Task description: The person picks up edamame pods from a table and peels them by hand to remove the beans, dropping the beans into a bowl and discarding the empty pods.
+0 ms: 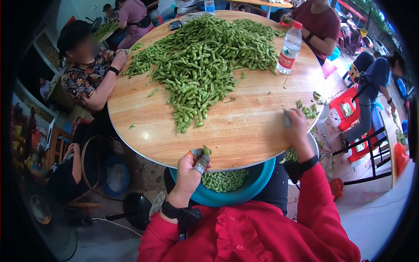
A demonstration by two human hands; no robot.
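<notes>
My left hand (pixel 190 174), its thumb and finger wrapped in grey tape, pinches a green soybean pod (pixel 206 150) above the near table edge. Below it, a blue basin (pixel 262 179) on my lap holds shelled green beans (pixel 224 180). My right hand (pixel 297 131) is over the right side of the table, smeared by motion, with grey wrapping on its fingers. Whether it grips anything does not show. Close by it lie several loose pods (pixel 309 111) at the table's rim. A large heap of soybean pods (pixel 200 61) covers the far middle.
A water bottle (pixel 290 49) with a red cap stands right of the heap on the round wooden table (pixel 244 122). People sit at the left and far right of the table. A pale bucket (pixel 310 146) is beyond the right edge. Red stools (pixel 345 107) stand farther right.
</notes>
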